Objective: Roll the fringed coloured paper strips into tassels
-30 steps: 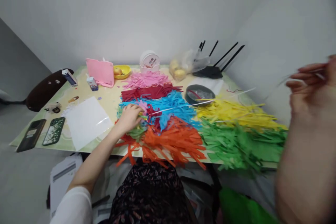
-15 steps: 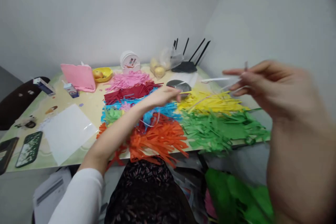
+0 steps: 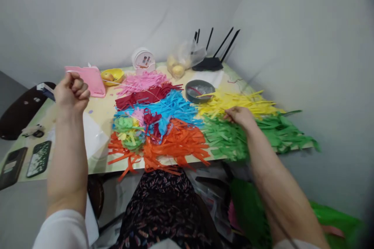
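My left hand (image 3: 73, 92) is raised over the left side of the table, closed in a fist on a thin white string (image 3: 125, 85). The string slants down to the right above the pink and red fringe and grows faint over the blue fringed paper (image 3: 175, 103). Low over the border of the yellow fringed paper (image 3: 245, 103) and the green fringed paper (image 3: 233, 140), my right hand (image 3: 240, 116) is closed in a pinch, in line with the string. Orange fringed paper (image 3: 178, 144) lies at the near edge, with a mixed fringe bundle (image 3: 128, 130) beside it.
At the back stand a pink tablet case (image 3: 93, 81), a yellow bowl (image 3: 117, 76), a white tub (image 3: 143, 60), bagged yellow fruit (image 3: 177, 71) and a black router (image 3: 209, 64). A grey bowl (image 3: 200, 91) sits mid-table. Two phones (image 3: 39, 159) lie front left.
My left hand has swung from the table's middle to the far left and up, with the string. My right hand has come down and left to the yellow and green fringe.
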Motion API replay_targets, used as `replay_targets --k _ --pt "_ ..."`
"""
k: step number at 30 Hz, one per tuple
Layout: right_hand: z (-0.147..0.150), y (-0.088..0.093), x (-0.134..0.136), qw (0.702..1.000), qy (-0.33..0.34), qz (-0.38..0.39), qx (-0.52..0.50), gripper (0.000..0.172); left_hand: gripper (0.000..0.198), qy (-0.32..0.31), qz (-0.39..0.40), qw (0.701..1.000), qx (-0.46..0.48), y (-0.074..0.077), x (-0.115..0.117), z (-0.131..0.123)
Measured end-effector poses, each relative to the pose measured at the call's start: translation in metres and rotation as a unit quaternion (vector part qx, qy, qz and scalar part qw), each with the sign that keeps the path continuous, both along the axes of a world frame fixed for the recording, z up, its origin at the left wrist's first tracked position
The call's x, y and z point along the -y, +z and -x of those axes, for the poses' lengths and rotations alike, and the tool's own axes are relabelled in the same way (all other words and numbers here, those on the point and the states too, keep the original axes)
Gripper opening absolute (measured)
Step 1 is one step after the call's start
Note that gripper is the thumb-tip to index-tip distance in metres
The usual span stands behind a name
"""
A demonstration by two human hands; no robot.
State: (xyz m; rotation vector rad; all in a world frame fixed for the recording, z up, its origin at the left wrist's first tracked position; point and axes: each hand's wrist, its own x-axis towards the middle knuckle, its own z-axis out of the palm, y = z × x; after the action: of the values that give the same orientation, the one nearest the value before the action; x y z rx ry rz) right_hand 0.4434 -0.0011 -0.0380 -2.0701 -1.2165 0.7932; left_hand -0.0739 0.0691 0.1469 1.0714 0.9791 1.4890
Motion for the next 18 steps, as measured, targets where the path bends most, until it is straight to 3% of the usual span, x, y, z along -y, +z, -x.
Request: replay_targets --k 3,5,6,8,10,11,15,18 --pt "0.021 -0.001 -0.006 0.996 -0.022 -0.026 0.086 0.024 0.031 0.021 -0.003 0.998 -0.061 -0.001 0.010 0.012" --pt "0.051 0.004 0.001 0.989 -0.004 -0.072 0.131 0.022 0.025 0.027 -0.002 0.993 -0.111 -0.006 0.017 0.013" --pt "0.071 0.007 0.006 0.984 0.027 -0.104 0.140 0.023 0.022 0.023 0.002 0.990 -0.141 -0.010 0.020 0.013" --pt "0.118 0.011 0.021 0.964 0.156 -0.177 0.123 0.024 0.020 0.014 0.016 0.974 -0.225 -0.019 0.029 0.009" --pt "0.162 0.012 0.036 0.935 0.298 -0.186 0.052 0.021 0.024 0.005 0.021 0.937 -0.350 -0.029 0.041 0.005" --pt "0.180 0.012 0.043 0.929 0.320 -0.182 0.038 0.020 0.028 -0.001 0.014 0.909 -0.416 -0.034 0.048 0.003" --pt "0.204 0.005 0.073 0.941 0.296 -0.160 0.026 0.022 0.040 -0.053 -0.030 0.789 -0.611 -0.053 0.073 0.008" --pt "0.198 -0.001 0.102 0.954 0.275 -0.120 0.025 0.034 0.044 -0.083 -0.049 0.734 -0.672 -0.066 0.084 0.021"
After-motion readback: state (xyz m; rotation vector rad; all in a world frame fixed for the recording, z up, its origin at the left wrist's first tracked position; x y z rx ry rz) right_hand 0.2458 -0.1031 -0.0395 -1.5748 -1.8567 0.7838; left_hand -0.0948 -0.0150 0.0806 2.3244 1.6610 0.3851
